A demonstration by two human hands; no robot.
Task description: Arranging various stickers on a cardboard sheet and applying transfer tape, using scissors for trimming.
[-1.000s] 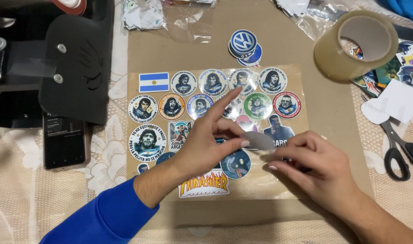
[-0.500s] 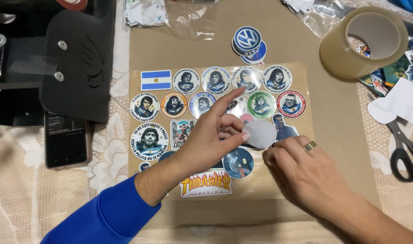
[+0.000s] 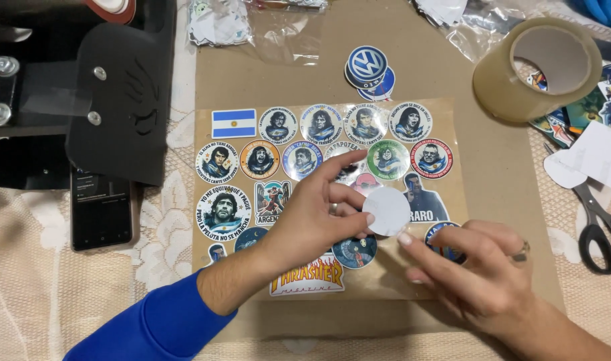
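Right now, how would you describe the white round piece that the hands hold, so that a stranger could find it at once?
Start at the brown cardboard sheet in the middle of the table, covered with rows of printed stickers. Near the middle of the sheet, the left hand pinches a plain white disc at its edge, with the right hand just below it. It is the only blank circle; every neighbour carries a coloured picture.

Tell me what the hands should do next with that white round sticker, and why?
Probably peel it: the left hand pinches the white round sticker blank side up over the sticker sheet, and the right hand has a fingertip right at its lower edge. So the right hand should likely catch that edge and lift the backing, though the edge itself is too small to judge.
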